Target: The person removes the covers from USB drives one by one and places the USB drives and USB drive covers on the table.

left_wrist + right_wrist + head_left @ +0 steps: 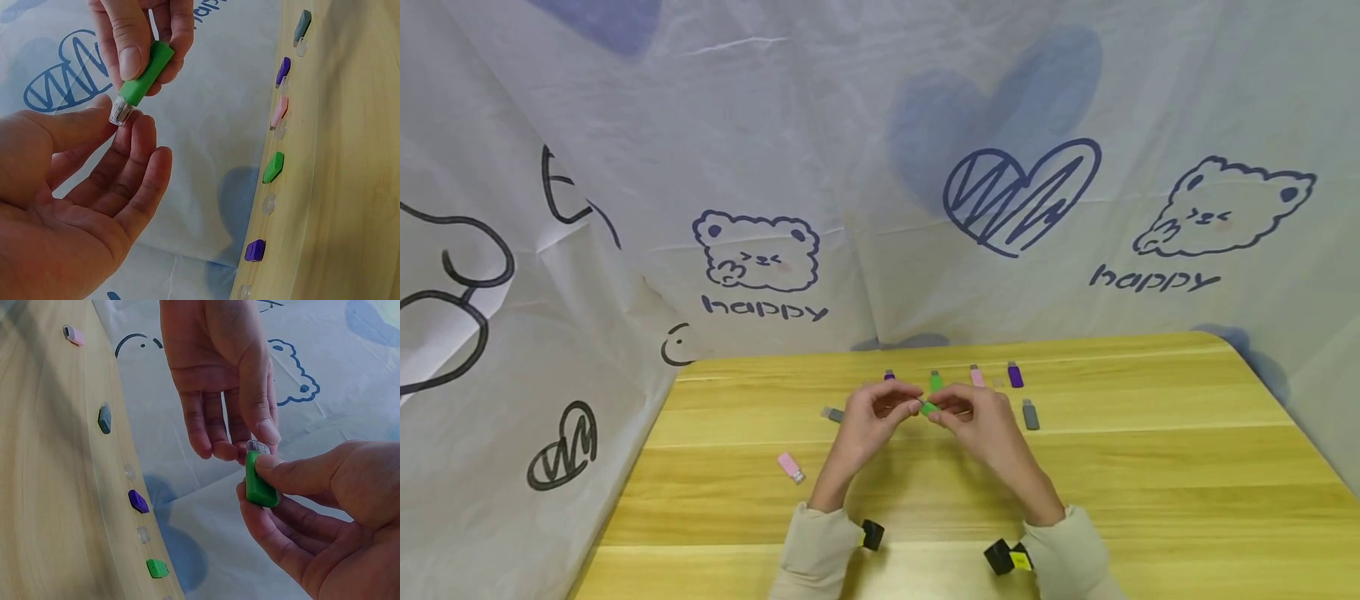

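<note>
A green USB stick [930,408] is held between the two hands above the table. Its body [149,75] is pinched by the right hand [983,417], thumb on one face and fingers behind. Over its connector end sits a clear cap [120,112], which the left hand [868,421] pinches between thumb and index finger. The left hand's other fingers [147,181] are spread and loosely bent. In the right wrist view, the green body [261,487] points its capped end toward the left thumb.
Behind the hands lie a second green stick [936,380], a pink one [977,375], purple ones [1015,375] and grey ones [1031,415]. Clear caps [269,204] lie among them. Another pink stick [790,467] is at the left. A printed cloth [880,275] hangs behind the wooden table [1150,483].
</note>
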`<state>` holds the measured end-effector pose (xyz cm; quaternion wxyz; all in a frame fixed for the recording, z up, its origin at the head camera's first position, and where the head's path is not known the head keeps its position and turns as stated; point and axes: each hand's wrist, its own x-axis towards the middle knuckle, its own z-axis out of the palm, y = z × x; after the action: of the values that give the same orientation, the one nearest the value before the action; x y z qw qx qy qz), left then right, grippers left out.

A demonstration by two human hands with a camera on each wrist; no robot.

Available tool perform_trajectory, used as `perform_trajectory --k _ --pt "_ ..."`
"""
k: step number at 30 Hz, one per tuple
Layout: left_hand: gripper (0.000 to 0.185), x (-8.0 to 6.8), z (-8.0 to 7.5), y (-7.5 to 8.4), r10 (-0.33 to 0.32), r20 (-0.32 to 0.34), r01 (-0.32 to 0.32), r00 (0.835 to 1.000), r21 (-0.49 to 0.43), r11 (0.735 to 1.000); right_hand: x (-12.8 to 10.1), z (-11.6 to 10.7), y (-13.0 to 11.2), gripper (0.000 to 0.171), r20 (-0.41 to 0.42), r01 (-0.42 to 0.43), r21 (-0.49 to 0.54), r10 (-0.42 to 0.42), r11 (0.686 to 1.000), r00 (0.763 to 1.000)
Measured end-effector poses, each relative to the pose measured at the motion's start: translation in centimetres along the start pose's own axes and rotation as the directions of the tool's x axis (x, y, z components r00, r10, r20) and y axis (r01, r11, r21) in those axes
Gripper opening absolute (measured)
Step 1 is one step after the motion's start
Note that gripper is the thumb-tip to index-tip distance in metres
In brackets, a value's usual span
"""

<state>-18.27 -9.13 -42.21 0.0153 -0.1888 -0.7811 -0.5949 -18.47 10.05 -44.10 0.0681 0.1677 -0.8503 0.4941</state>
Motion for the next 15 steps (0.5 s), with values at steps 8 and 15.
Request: perform_trajectory --k 8,15 --pt "0.013 0.5 0.5 -3.0 -0.015 -0.028 0.015 1.000 0.011 1.000 -0.1 0.0 -0.3 0.016 0.013 -0.035 -0.008 0.035 0.999 0.999" --pt "0.012 0.5 0.5 -3.3 -0.002 -0.039 0.003 0.999 0.006 1.000 -0.1 -0.1 -0.2 0.015 0.017 -0.018 -0.020 0.018 1.000 1.000"
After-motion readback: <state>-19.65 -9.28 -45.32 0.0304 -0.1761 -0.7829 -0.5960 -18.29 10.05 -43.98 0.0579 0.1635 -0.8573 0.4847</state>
